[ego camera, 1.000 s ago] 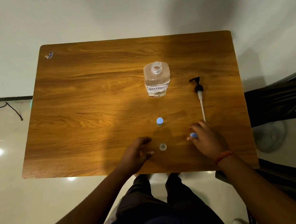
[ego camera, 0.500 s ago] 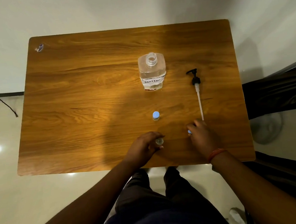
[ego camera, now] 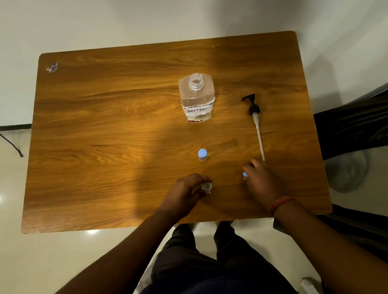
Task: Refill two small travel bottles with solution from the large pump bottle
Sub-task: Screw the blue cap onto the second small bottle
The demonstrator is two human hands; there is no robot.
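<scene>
Left hand curled around open travel bottle, just nearer than capped travel bottle. Blue cap pinched by right hand. Large bottle beyond, uncapped, labelled "SOLUTION"; pump laid beside it on worktop.

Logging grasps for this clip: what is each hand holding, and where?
Left hand grips the open small bottle round its sides; right hand pinches a blue cap at its rim.

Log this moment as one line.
left hand: grips open travel bottle | right hand: holds blue cap | second bottle: capped | pump: out, on table
</scene>
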